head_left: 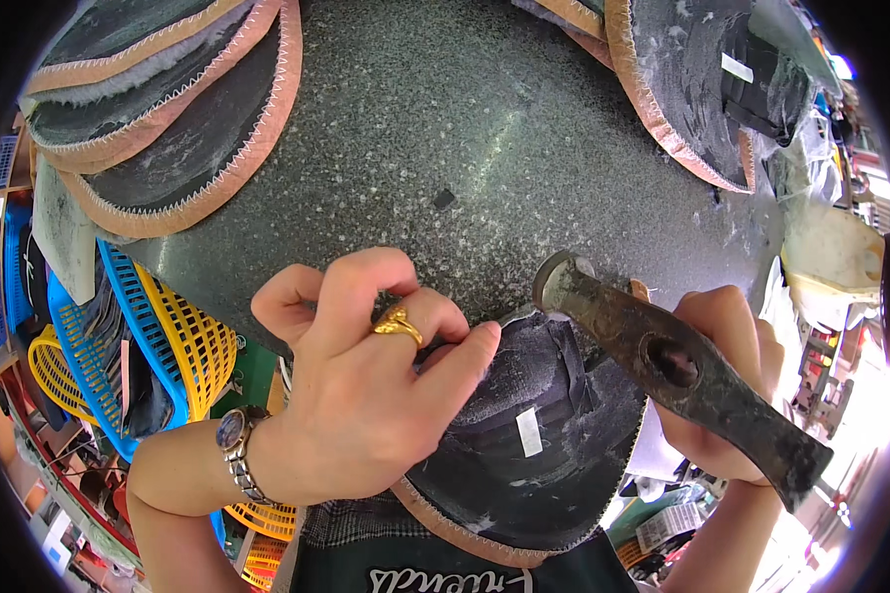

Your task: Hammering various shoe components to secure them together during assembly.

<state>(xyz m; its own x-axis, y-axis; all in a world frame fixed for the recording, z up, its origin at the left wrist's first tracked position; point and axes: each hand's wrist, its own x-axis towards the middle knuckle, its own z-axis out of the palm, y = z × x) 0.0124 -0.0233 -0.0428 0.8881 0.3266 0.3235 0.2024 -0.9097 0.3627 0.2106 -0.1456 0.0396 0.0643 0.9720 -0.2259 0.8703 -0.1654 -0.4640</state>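
Observation:
A dark, curved shoe upper (583, 474) with a zigzag-stitched pinkish-tan rim and a small white label lies at the table's near edge, reaching toward my body. My left hand (376, 376), with a gold ring and a wristwatch, has its fingers curled and pinches the upper's far edge. What lies under the fingertips is hidden. My right hand (732, 366) is wrapped round the handle of a hammer (712, 385). The worn metal head is tilted, its round face just right of my left fingertips, over the upper's far edge. Whether the face touches it I cannot tell.
Overlapping uppers (193, 163) are stacked at the far left of the speckled dark table (405, 119). More uppers (663, 89) lie at the far right. A small dark scrap (444, 199) sits mid-table. Blue (148, 336) and yellow baskets (193, 341) stand below on the left.

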